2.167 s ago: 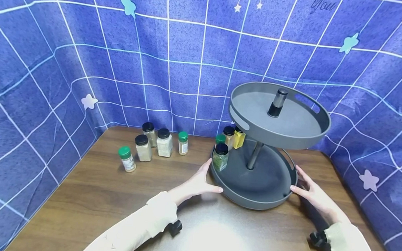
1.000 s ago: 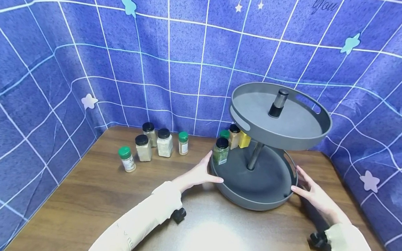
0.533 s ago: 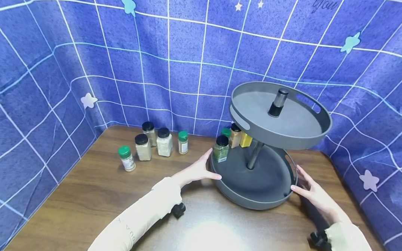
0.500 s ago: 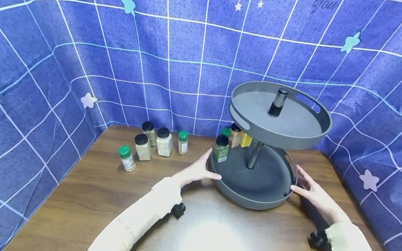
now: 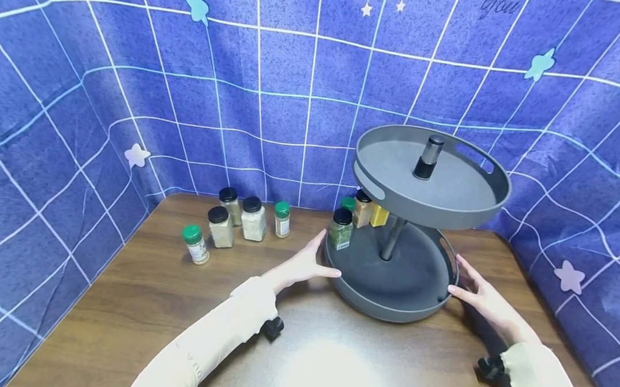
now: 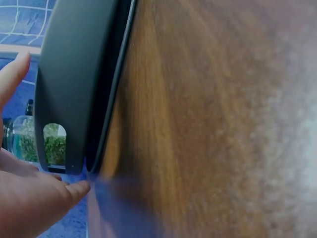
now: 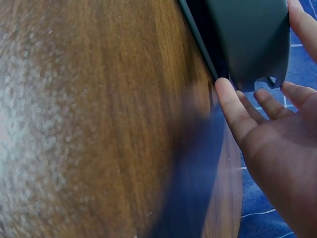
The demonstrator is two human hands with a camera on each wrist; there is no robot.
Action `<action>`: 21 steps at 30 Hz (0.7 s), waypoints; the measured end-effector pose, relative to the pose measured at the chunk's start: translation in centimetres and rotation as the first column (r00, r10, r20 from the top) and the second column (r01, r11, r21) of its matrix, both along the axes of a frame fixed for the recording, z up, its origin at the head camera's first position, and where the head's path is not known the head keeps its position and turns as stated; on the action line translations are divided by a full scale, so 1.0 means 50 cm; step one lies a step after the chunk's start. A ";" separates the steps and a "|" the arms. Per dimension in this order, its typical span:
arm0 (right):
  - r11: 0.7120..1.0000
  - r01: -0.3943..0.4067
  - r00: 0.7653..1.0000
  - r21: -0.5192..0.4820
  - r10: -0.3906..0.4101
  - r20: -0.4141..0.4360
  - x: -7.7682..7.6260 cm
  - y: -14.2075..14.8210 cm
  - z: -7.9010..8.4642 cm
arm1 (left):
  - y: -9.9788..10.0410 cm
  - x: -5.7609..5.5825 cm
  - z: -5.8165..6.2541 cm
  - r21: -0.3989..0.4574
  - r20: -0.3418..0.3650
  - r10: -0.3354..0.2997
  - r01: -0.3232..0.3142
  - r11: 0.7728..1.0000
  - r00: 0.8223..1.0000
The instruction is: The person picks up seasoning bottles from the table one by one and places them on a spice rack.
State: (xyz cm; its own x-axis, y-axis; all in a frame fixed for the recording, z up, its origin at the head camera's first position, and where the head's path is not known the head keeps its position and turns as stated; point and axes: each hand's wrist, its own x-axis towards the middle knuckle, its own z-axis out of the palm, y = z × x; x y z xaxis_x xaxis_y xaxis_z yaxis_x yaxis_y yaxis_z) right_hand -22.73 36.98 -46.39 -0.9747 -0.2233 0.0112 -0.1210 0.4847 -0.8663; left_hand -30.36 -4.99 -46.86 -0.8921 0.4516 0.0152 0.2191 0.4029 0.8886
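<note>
A grey two-tier turntable rack stands on the table, its lower tray (image 5: pixel 415 290) flanked by both hands. My left hand (image 5: pixel 303 266) rests at the tray's left rim, thumb and fingers spread and fairly straight. On the opposite side my right hand (image 5: pixel 487 302) touches the rim beside a handle slot, fingers extended. Inside the lower tray, at the left, stands a black-lidded jar of green herbs (image 5: pixel 340 234). Behind it are a green-lidded jar (image 5: pixel 348 203), a tan spice jar (image 5: pixel 362 214) and a yellow one (image 5: pixel 379 216), partly covered by the upper tray (image 5: pixel 456 177).
Left on the wooden table (image 5: pixel 143 325) stand several more spice jars: a green-lidded shaker (image 5: pixel 196 246), black-lidded jars such as a white one (image 5: pixel 254 221), and another green-lidded shaker (image 5: pixel 283 221). A blue gridded curtain (image 5: pixel 214 126) hangs behind and at both sides.
The lower tray has turned clockwise as seen from above, carrying its jars backward and to the right. My left hand moved slightly forward with it; the last half second shows almost no motion.
</note>
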 end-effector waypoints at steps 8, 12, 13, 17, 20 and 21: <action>1.000 0.001 1.000 -0.001 -0.001 0.009 -0.002 0.002 -0.003 | -0.009 0.032 0.013 -0.030 -0.007 0.002 -0.002 1.000 1.000; 1.000 -0.001 1.000 -0.005 0.001 0.011 -0.002 0.003 -0.003 | -0.011 0.049 0.016 -0.074 0.000 -0.013 0.013 0.997 1.000; 1.000 -0.002 1.000 -0.006 0.002 0.012 -0.001 0.003 -0.003 | -0.011 0.054 0.017 -0.080 0.000 -0.016 0.016 0.997 1.000; 1.000 0.000 1.000 -0.006 0.000 0.013 -0.001 0.003 -0.003 | -0.011 0.068 0.019 -0.098 0.005 -0.024 0.024 0.995 1.000; 1.000 -0.001 1.000 -0.002 0.001 0.012 -0.001 0.003 -0.003 | -0.011 0.077 0.019 -0.106 0.017 -0.028 0.029 0.994 0.999; 1.000 -0.002 1.000 -0.001 0.002 0.013 -0.001 0.003 -0.003 | -0.011 0.079 0.019 -0.111 0.018 -0.030 0.032 0.993 0.999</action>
